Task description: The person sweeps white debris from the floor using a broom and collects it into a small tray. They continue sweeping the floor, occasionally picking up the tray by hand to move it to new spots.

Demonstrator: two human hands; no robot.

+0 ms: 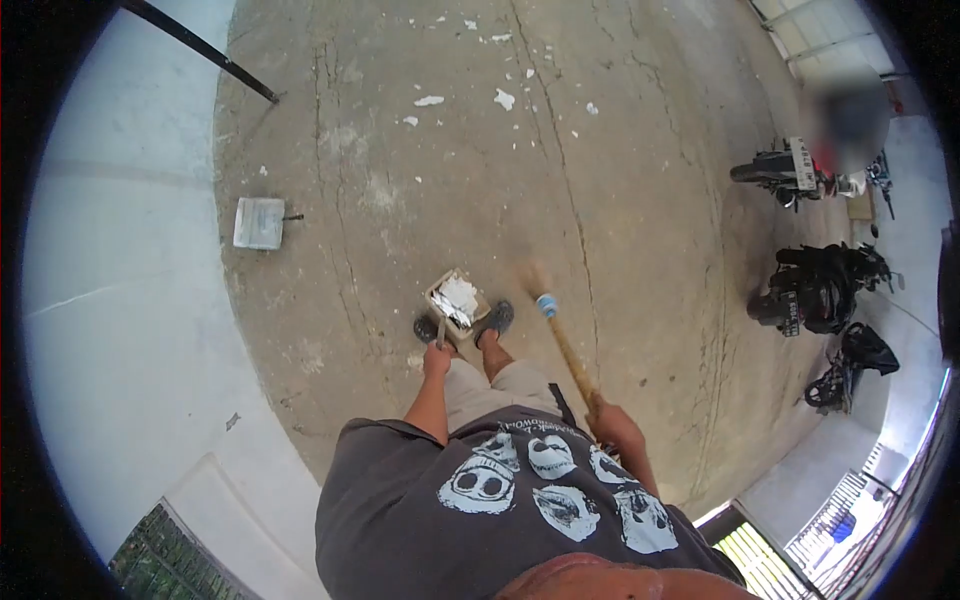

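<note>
My left hand (437, 360) is closed around the handle of a dustpan (472, 330), which is in front of my feet. White flakes and scraps (458, 298) lie in the pan. On the right, my right hand (618, 428) grips the pale stick of a broom (572, 355). A blue and white band circles the stick near its bristles (530, 282), which are blurred and low over the concrete floor, to the right of the dustpan.
White flakes (504, 99) are scattered on the cracked floor ahead. A square whitish container (259, 223) stands by the left wall (130, 250), near a dark pole (200, 50). Motorcycles (825, 285) line the right side.
</note>
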